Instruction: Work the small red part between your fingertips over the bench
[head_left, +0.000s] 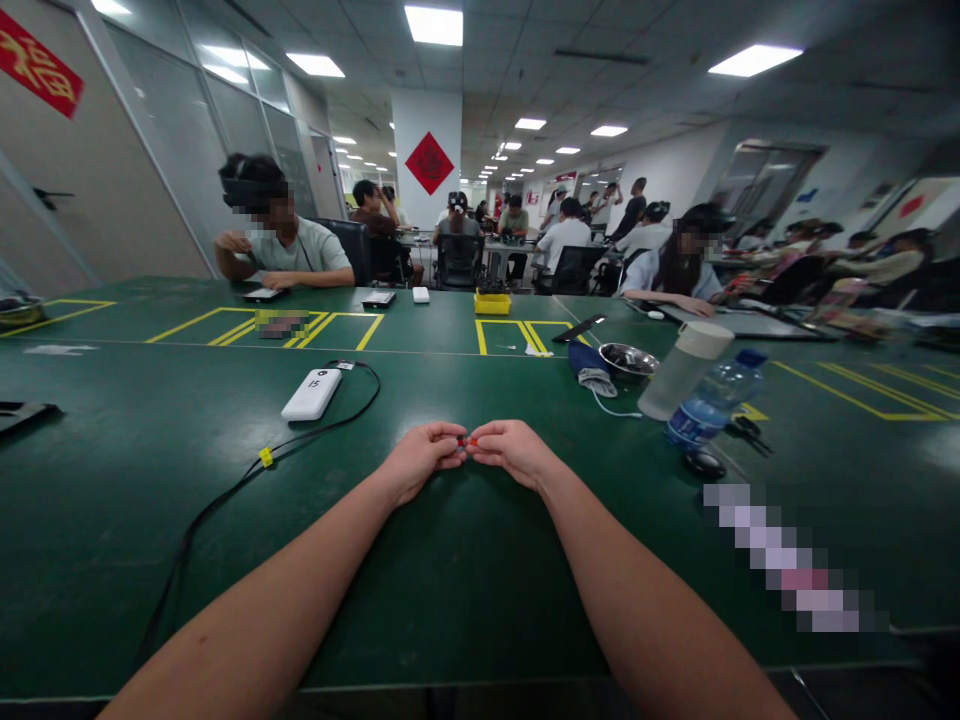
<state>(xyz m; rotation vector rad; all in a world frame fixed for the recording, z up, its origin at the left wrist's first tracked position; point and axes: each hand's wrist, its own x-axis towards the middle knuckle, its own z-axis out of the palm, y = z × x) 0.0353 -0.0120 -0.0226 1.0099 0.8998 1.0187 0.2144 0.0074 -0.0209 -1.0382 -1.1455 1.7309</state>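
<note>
My left hand (421,462) and my right hand (516,452) meet fingertip to fingertip above the middle of the green table (465,560). Between the left fingers is a small dark and red piece (462,441). A small orange-red piece (473,441) shows at the tips of my right fingers. Both are tiny and mostly covered by the fingers. Whether the two pieces are joined or only touching, I cannot tell. Thumb and fingers of each hand are pinched closed.
Left of my hands lies a white power bank (312,394) with a black cable (225,492). To the right stand a metal bowl (628,361), a pale tumbler (686,370), a tilted water bottle (716,398) and a black mouse (705,462). A yellow box (492,303) sits farther back. People sit opposite.
</note>
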